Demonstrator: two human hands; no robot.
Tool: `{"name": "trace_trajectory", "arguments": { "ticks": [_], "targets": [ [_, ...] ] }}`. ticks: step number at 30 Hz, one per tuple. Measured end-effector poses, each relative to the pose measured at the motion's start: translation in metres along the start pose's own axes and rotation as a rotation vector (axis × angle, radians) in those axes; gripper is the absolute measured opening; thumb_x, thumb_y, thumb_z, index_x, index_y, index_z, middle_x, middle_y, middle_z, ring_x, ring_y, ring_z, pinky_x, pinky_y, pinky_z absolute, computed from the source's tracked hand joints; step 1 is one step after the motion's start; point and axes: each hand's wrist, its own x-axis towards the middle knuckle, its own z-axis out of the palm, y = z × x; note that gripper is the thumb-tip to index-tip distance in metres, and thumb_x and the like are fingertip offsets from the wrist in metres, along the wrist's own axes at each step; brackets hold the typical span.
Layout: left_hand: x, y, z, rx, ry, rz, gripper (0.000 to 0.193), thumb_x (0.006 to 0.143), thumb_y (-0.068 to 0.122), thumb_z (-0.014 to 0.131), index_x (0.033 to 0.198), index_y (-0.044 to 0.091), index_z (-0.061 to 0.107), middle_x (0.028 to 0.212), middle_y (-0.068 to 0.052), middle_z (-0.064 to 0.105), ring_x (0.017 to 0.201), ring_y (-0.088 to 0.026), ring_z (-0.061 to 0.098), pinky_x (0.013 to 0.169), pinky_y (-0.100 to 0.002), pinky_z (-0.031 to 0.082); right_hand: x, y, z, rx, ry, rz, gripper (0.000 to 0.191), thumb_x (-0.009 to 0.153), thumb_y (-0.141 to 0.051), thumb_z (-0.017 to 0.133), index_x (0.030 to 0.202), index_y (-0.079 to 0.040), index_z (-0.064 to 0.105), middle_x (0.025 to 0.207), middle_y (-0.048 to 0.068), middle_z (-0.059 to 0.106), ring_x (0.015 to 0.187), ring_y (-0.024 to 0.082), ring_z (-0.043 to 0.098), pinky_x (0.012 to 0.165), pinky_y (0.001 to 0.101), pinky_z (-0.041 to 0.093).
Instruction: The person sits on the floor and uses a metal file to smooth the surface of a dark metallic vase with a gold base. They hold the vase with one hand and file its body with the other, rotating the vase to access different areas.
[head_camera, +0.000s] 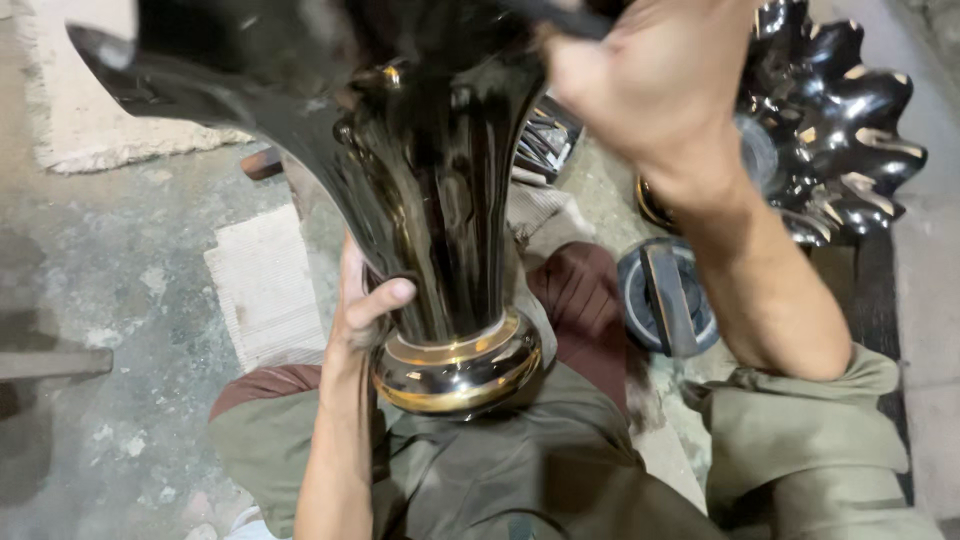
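The glossy black vase (440, 200), its gold-banded base rested on the lap, is clasped at its narrow neck by the left hand (362, 310), while its flared rim is gripped by the right hand (650, 80).

The tall glossy black vase with gold bands (440, 230) fills the middle, standing on the person's lap, and its wide flared mouth blocks the far side. On the right, the black scalloped ceramic bowl (835, 120) and the round dark lid (665, 298) stand close together, leaving little passage. On the left, the grey concrete floor (110, 290) is open, with only a flat pale cardboard piece (265, 285) lying there.
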Motion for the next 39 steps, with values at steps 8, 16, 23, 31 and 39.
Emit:
{"name": "trace_trajectory", "arguments": {
  "ticks": [8,16,23,31,39],
  "targets": [
    [0.007,-0.047,-0.016,-0.713,-0.182,-0.192,0.074,0.081,0.035,0.081,0.138,-0.004,0.057,0.112,-0.016,0.070,0.098,-0.026,0.071,0.087,-0.041,0.061,0.050,-0.082,0.018,-0.048,0.116,-0.333,0.018,0.102,-0.030,0.068,0.105,-0.013,0.067,0.077,0.003,0.059,0.066,0.021,0.056,0.062,0.0402,0.038],
    [-0.001,-0.037,-0.019,-0.650,-0.123,-0.175,0.081,0.077,0.032,0.079,0.145,0.001,0.049,0.120,-0.014,0.066,0.105,-0.025,0.069,0.094,-0.040,0.060,0.036,-0.092,0.003,-0.160,-0.070,-0.346,0.012,0.099,-0.004,0.065,0.110,-0.009,0.065,0.083,0.002,0.059,0.065,0.014,0.052,0.066,0.0329,0.037],
    [-0.001,-0.021,-0.016,-0.532,-0.063,-0.186,0.099,0.072,0.033,0.078,0.154,-0.002,0.035,0.128,-0.017,0.060,0.114,-0.028,0.065,0.101,-0.042,0.057,0.027,-0.084,-0.019,-0.165,-0.094,-0.247,0.005,0.095,-0.006,0.073,0.098,-0.005,0.068,0.078,0.006,0.060,0.067,0.019,0.054,0.064,0.0337,0.038],
    [-0.013,0.043,0.008,0.283,0.179,0.131,0.121,0.073,0.048,0.085,0.160,0.005,0.012,0.151,-0.021,0.048,0.141,-0.032,0.054,0.122,-0.043,0.045,0.000,-0.083,-0.043,0.313,-0.269,0.166,0.014,0.098,-0.007,0.076,0.097,0.000,0.064,0.084,0.007,0.065,0.069,0.013,0.063,0.060,0.0255,0.047],
    [0.005,0.080,0.035,1.080,0.057,0.586,0.038,0.087,0.030,0.093,0.119,0.028,0.073,0.170,-0.025,0.011,0.162,-0.050,0.006,0.133,-0.063,0.013,-0.045,-0.083,-0.055,0.392,-0.247,0.554,0.043,0.085,-0.001,0.077,0.122,0.003,0.054,0.083,0.007,0.067,0.071,0.006,0.065,0.057,0.0195,0.050]
  ]
}}
